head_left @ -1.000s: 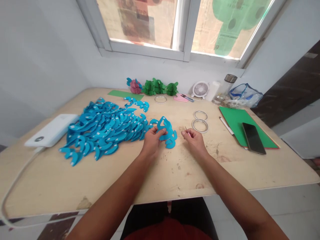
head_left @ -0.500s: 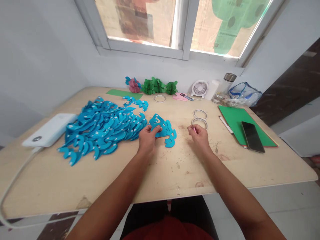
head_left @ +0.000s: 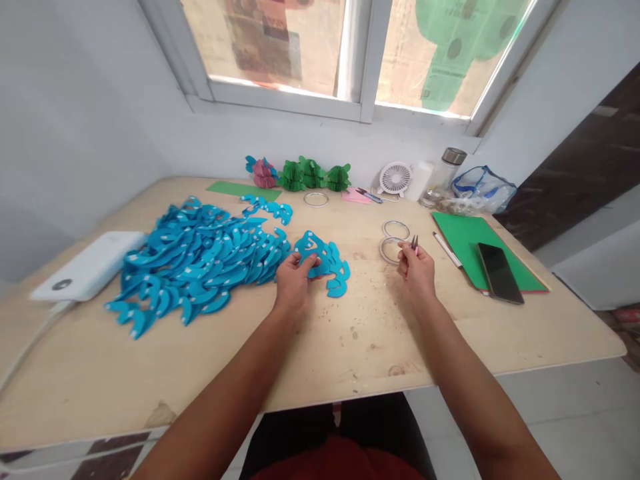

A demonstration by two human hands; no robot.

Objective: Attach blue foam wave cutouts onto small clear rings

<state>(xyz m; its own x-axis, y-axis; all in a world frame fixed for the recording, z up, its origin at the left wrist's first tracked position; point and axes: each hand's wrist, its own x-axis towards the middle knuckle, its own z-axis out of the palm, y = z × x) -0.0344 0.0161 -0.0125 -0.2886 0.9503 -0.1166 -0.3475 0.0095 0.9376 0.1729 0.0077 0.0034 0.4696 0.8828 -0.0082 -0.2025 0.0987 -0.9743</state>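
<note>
My left hand [head_left: 293,280] pinches a small stack of blue paper cut-outs [head_left: 327,261] lying on the wooden table [head_left: 320,333]. A large heap of the same blue cut-outs [head_left: 200,260] spreads out to its left. My right hand [head_left: 416,268] is closed round small pink-handled tweezers [head_left: 415,243], whose tips point up beside a roll of clear tape [head_left: 391,250]. A second tape roll [head_left: 395,229] lies just behind it.
A white power bank [head_left: 87,265] sits at the left edge. Green card [head_left: 480,252] with a black phone [head_left: 500,263] and a pen [head_left: 447,249] lies right. Along the wall: paper decorations [head_left: 300,175], another tape roll [head_left: 316,199], small fan [head_left: 395,179], bottle [head_left: 445,173], clear pouch [head_left: 480,190].
My right hand has moved away from the blue stack, right and farther back to the tape roll. My left hand stays on the stack. The view has shifted slightly.
</note>
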